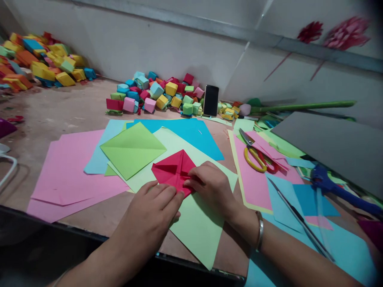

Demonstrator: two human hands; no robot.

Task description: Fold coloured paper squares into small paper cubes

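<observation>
A red sheet of origami paper (pixel 170 170), creased and partly folded in toward its middle, lies on a pale green sheet (pixel 196 233). My left hand (pixel 157 205) rests with its fingers stretched flat over the red paper's near edge. On the right side of the red paper, my right hand (pixel 211 187) pinches a folded flap between thumb and forefinger. A green square (pixel 133 149) with a crease across it lies just beyond my left hand.
Pink sheets (pixel 77 171) lie at left, a blue sheet (pixel 179 133) behind. Scissors (pixel 254 155), a metal blade-like tool (pixel 299 217) and a blue glue gun (pixel 338 187) sit at right. Folded paper cubes (pixel 158 91) are heaped at the back beside a standing phone (pixel 211 100).
</observation>
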